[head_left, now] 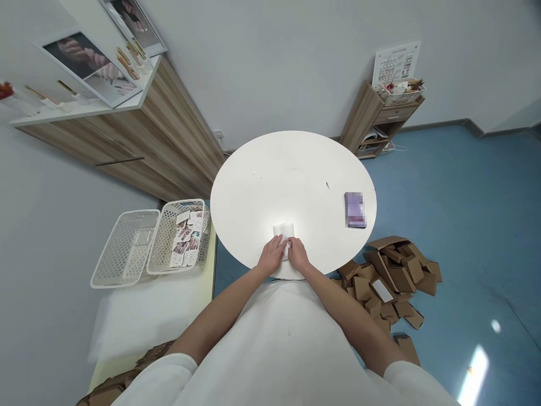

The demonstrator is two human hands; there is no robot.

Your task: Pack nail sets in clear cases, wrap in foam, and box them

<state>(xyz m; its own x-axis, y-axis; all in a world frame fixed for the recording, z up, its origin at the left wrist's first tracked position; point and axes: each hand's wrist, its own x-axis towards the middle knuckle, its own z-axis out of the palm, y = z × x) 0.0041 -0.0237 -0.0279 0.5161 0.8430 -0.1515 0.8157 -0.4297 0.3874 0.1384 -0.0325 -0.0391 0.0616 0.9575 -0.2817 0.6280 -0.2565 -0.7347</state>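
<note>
Left hand (271,256) is lying over white packet (284,229) | right hand (298,255) is curling beside it; both grips unclear | even pressure is probably helping steadiness

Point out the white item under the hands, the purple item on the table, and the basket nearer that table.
White item (284,229): head view, on its uncovered far part.
Purple item (355,210): head view, middle of its top.
Nearer basket (166,247): head view, its inner wall.
</note>
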